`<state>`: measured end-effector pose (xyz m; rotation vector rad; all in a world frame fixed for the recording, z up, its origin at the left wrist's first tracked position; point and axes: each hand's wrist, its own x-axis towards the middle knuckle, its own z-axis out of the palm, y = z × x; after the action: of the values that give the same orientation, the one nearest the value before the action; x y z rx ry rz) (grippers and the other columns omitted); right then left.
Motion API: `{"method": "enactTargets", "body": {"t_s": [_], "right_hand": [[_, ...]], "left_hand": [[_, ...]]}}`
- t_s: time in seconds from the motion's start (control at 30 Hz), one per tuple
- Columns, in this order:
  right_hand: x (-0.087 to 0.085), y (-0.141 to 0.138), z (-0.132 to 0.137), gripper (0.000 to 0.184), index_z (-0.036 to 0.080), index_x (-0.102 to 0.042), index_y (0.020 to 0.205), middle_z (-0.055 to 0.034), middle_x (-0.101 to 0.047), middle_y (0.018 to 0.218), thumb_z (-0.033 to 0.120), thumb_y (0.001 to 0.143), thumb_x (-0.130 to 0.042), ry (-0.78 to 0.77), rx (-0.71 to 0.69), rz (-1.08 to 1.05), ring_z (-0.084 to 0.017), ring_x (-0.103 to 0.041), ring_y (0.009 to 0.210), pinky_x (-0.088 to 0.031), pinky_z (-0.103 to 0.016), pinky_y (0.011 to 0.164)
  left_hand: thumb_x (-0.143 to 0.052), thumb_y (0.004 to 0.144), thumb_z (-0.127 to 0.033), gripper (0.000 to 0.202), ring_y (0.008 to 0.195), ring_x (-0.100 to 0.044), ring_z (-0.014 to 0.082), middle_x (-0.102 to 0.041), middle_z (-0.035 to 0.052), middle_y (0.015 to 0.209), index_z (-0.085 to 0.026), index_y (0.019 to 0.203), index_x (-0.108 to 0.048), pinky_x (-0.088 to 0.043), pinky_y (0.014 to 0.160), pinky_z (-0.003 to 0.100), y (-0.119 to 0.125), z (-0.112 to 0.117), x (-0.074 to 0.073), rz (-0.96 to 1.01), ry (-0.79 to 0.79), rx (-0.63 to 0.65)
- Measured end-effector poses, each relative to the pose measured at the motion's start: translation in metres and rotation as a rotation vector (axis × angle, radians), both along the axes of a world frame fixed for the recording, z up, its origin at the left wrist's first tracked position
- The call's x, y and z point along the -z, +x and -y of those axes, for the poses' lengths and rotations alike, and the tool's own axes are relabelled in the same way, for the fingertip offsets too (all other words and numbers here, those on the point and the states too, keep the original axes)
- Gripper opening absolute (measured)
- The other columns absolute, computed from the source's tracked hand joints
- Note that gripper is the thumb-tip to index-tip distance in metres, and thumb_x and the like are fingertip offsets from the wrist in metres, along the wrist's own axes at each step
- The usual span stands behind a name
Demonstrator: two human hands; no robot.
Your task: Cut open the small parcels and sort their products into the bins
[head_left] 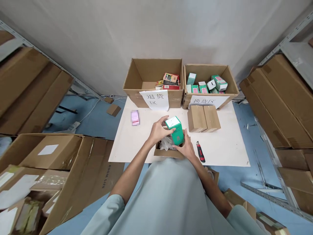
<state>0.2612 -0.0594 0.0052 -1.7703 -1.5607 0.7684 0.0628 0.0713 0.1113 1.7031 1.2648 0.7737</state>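
The left hand (158, 131) grips the top and the right hand (186, 148) the lower side of the green box (174, 130), held over the open carton (166, 152); it looks light, stiff but crushable, best held by opposite faces.

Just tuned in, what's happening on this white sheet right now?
A person's left hand and right hand together grip a small green-and-white cardboard box at the mouth of a small open brown carton with clear plastic inside. A red-and-black utility knife lies right of it. Behind, two closed brown boxes sit before a large labelled carton holding similar green boxes.
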Motion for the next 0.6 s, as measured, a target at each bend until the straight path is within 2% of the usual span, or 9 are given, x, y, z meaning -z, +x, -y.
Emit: {"method": "enactTargets", "body": {"t_s": [0.1,0.2,0.33,0.4,0.47,0.53,0.6], "right_hand": [[-0.011,-0.012,0.000,0.129,0.018,0.003,0.188,-0.0278,-0.046,0.180,0.052,0.098,-0.083,0.079,0.028,0.101,-0.043,-0.048,0.168,-0.049,-0.065,0.134],[-0.022,-0.018,-0.005,0.118,0.022,-0.004,0.189,-0.0267,-0.048,0.177,0.054,0.102,-0.078,0.140,0.024,0.172,-0.045,-0.048,0.168,-0.051,-0.066,0.132],[-0.035,-0.026,-0.015,0.098,0.025,-0.025,0.186,-0.0247,-0.057,0.167,0.051,0.105,-0.073,0.241,0.026,0.173,-0.042,-0.058,0.159,-0.057,-0.062,0.126],[-0.042,-0.032,-0.019,0.088,0.024,-0.040,0.179,-0.0240,-0.061,0.160,0.052,0.104,-0.076,0.328,0.060,0.050,-0.040,-0.063,0.152,-0.062,-0.060,0.120],[-0.052,-0.038,-0.021,0.083,0.022,-0.051,0.168,-0.0228,-0.065,0.155,0.055,0.098,-0.082,0.365,0.106,-0.169,-0.037,-0.069,0.141,-0.068,-0.053,0.108],[-0.066,-0.041,-0.024,0.080,0.022,-0.058,0.158,-0.0204,-0.069,0.150,0.058,0.093,-0.088,0.309,0.155,-0.440,-0.032,-0.073,0.131,-0.069,-0.045,0.100],[-0.079,-0.042,-0.027,0.069,0.024,-0.063,0.145,-0.0160,-0.073,0.142,0.060,0.092,-0.087,0.194,0.211,-0.708,-0.029,-0.076,0.124,-0.067,-0.040,0.097]], "left_hand": [[-0.100,0.071,-0.038,0.089,0.113,-0.082,0.0275,-0.082,0.0102,0.127,-0.021,0.152,-0.067,-0.067,0.101,0.039,0.000,-0.010,-0.012,0.159,-0.006,-0.084],[-0.099,0.070,-0.040,0.085,0.105,-0.080,0.0235,-0.082,0.0079,0.119,-0.022,0.147,-0.067,-0.066,0.094,0.035,0.000,-0.020,-0.026,0.241,-0.002,-0.153],[-0.094,0.073,-0.043,0.072,0.090,-0.074,0.0198,-0.080,0.0032,0.102,-0.022,0.138,-0.071,-0.060,0.085,0.032,-0.007,-0.031,-0.044,0.253,0.014,-0.249],[-0.090,0.077,-0.048,0.058,0.090,-0.072,0.0196,-0.080,0.0041,0.108,-0.023,0.127,-0.074,-0.058,0.084,0.032,-0.012,-0.034,-0.052,0.230,0.043,-0.272],[-0.086,0.083,-0.056,0.050,0.098,-0.072,0.0215,-0.080,0.0067,0.119,-0.022,0.118,-0.074,-0.058,0.087,0.033,-0.018,-0.036,-0.058,0.218,0.065,-0.283],[-0.081,0.087,-0.066,0.052,0.110,-0.072,0.0252,-0.078,0.0099,0.127,-0.022,0.114,-0.073,-0.058,0.092,0.035,-0.025,-0.036,-0.061,0.197,0.086,-0.308],[-0.078,0.088,-0.075,0.059,0.121,-0.069,0.0285,-0.076,0.0124,0.131,-0.021,0.111,-0.072,-0.057,0.097,0.037,-0.034,-0.036,-0.061,0.173,0.088,-0.325]]}}
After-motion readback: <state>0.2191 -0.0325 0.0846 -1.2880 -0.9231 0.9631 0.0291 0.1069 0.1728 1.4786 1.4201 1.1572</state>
